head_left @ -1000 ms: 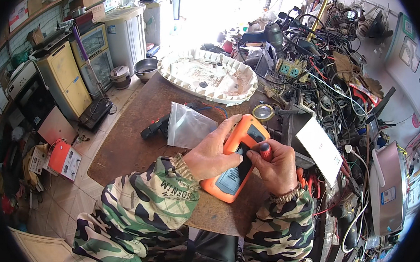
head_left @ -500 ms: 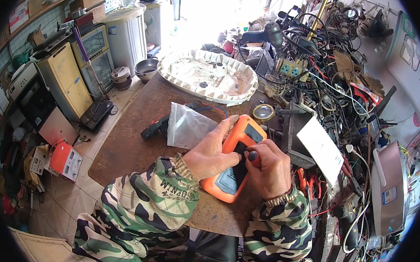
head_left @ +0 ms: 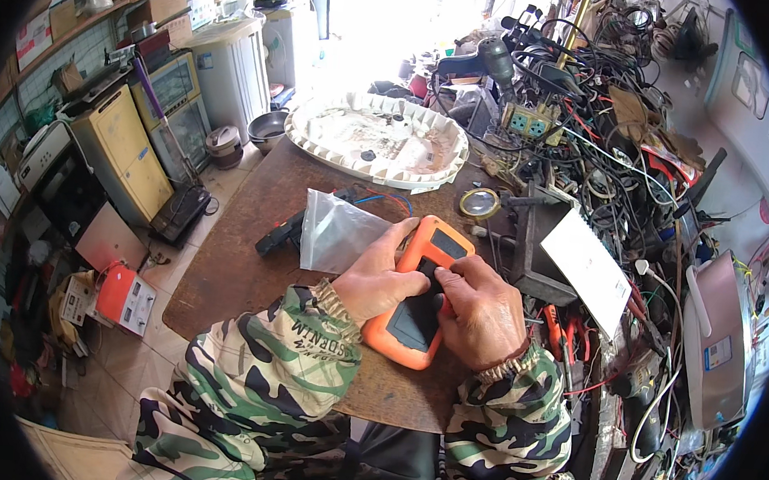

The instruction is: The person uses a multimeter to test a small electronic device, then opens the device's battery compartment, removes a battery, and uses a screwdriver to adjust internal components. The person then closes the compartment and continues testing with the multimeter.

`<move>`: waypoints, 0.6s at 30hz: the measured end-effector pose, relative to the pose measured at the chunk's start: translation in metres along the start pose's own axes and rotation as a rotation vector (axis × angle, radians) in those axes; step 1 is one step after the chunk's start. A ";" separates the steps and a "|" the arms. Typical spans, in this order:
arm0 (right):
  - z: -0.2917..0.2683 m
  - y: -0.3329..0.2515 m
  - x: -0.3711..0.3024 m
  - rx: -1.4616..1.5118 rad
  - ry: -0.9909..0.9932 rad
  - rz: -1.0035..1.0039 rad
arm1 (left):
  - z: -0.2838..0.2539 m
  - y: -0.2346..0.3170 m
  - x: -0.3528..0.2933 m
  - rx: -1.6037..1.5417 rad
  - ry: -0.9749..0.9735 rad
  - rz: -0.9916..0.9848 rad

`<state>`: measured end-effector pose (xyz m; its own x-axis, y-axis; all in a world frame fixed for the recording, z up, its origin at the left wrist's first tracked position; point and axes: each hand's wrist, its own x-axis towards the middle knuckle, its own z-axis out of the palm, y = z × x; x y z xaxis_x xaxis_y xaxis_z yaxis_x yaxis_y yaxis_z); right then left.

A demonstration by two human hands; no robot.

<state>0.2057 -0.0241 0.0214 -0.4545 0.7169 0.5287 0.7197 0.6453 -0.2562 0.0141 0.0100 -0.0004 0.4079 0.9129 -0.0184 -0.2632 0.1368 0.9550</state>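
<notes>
An orange-and-black handheld meter (head_left: 414, 321) is tilted over the near part of the table, its back facing up. My left hand (head_left: 380, 280) grips its left edge, the thumb lying across the black back. Over the meter's right side, my right hand (head_left: 484, 311) is closed, its fingertips touching the black middle. A dark rounded end of a screwdriver (head_left: 441, 305) peeks out under those fingers; the rest of it is hidden in the hand. A clear plastic bag (head_left: 336, 232) lies just left of the meter, partly over a black device with red and blue leads (head_left: 282, 233).
On the brown table (head_left: 222, 273) a dirty white oval plastic cover (head_left: 378, 141) sits at the back. A round magnifier (head_left: 479, 204) and a grey metal box (head_left: 539, 260) with a white notepad (head_left: 586, 270) stand right. Tangled cables (head_left: 605, 148) pile beyond.
My right hand has turned, so the screwdriver handle that stuck up is now mostly covered by the fingers. The meter has shifted slightly to the left, with my left hand still on it.
</notes>
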 end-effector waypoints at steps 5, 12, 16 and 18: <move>-0.001 0.001 -0.001 0.023 -0.025 -0.004 | 0.001 -0.003 0.002 0.024 0.043 0.001; -0.016 0.006 0.001 0.152 0.036 0.049 | 0.002 -0.002 0.005 -0.043 0.016 0.016; -0.049 0.020 0.017 0.096 0.405 0.076 | -0.002 0.004 0.008 -0.104 0.022 -0.022; -0.076 0.019 0.034 0.197 0.516 0.151 | -0.004 0.009 0.002 -0.124 0.023 -0.010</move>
<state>0.2440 -0.0073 0.0964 -0.0036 0.6146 0.7888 0.6228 0.6185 -0.4792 0.0096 0.0145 0.0067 0.3914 0.9195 -0.0357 -0.3657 0.1910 0.9109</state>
